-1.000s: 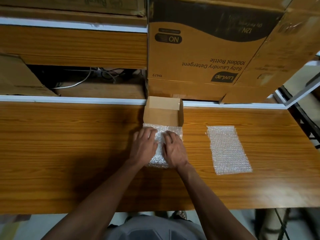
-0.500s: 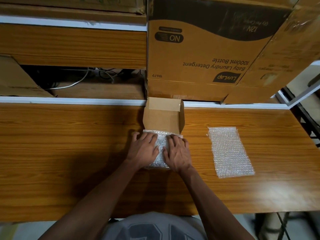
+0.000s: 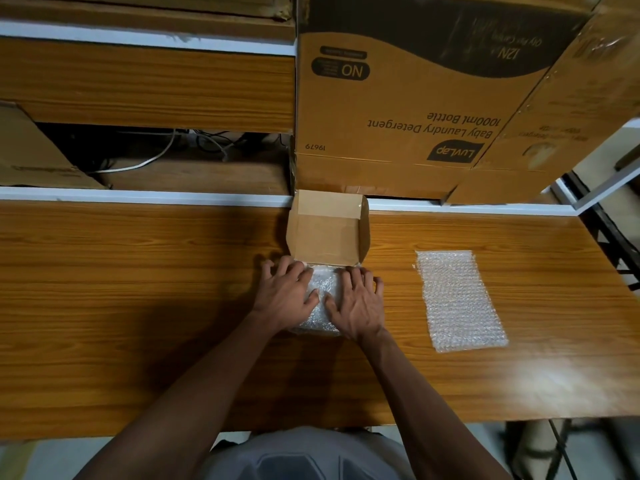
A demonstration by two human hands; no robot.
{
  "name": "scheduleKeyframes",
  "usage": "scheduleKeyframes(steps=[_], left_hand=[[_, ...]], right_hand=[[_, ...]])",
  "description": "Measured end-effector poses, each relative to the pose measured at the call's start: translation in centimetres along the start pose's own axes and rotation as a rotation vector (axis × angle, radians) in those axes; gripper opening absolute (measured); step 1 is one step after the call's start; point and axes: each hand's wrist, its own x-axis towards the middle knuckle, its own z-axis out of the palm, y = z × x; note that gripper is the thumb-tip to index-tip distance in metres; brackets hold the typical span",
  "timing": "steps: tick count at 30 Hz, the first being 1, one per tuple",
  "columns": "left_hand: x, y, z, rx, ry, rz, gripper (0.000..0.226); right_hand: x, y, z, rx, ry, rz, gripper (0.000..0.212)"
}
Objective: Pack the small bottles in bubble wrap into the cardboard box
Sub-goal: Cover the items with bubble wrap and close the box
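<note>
Both hands are flat on the bubble-wrapped bundle (image 3: 320, 299) mid-worktop, fingers spread and straight: left hand (image 3: 285, 294) on its left side, right hand (image 3: 358, 304) on its right. They're pressing, not gripping. The bundle's far end touches the small open box (image 3: 327, 233), which sits against the worktop's (image 3: 138, 289) back edge. Off toward the right edge lies a spare bubble-wrap sheet (image 3: 459, 299), flat. A big detergent carton (image 3: 398, 98) stands behind.

Glossy wood-grain table (image 3: 138, 306), matt cardboard box (image 3: 325, 233)
</note>
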Motion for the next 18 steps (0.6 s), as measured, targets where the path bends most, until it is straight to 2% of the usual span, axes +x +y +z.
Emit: scheduleKeyframes(steps=[6, 18], left_hand=[[-0.5, 0.1, -0.5, 0.016, -0.029, -0.005, 0.066], [-1.3, -0.2, -0.1, 0.025, -0.075, -0.012, 0.071]], right_hand=[[-0.1, -0.2, -0.4, -0.006, -0.027, 0.03, 0.066], [-0.6, -0.4, 0.5, 0.043, -0.052, 0.123, 0.066]])
